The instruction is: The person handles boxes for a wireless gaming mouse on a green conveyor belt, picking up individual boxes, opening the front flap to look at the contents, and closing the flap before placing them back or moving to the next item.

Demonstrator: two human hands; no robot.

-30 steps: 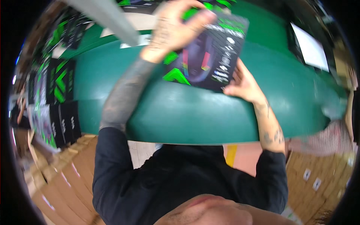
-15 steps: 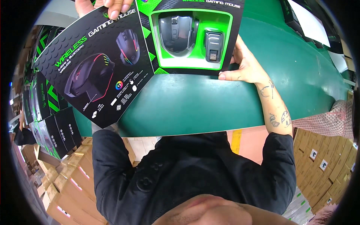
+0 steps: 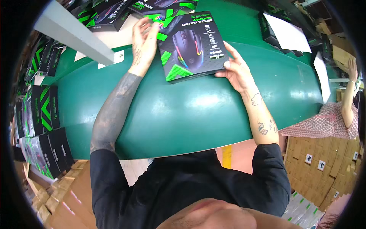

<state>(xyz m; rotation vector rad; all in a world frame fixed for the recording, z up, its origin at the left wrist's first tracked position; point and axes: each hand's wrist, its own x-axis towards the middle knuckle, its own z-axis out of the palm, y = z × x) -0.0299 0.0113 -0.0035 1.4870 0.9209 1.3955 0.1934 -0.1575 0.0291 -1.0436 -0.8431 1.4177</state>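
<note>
A black and green gaming mouse box [image 3: 192,47] is held up over the green table, its cover lying closed with a picture of a mouse on it. My right hand [image 3: 237,68] grips its lower right edge, thumb on the front and fingers to the side and behind. Beside the upper left edge is my left hand [image 3: 145,44], fingers parted and loosely bent. Whether it touches the box there is hard to tell. The mouse seen through the window earlier is hidden behind the cover.
More mouse boxes lie at the back [image 3: 164,5] and stand stacked at the left [image 3: 40,108]. A grey post [image 3: 76,32] rises at the back left. White sheets [image 3: 288,32] rest on boxes at the right. A co-worker's arm [image 3: 347,95] shows at the far right.
The opened cover flap has swung shut over the box's window. My left hand has come off the flap to the box's left side. The box has moved lower, still in my right hand.
</note>
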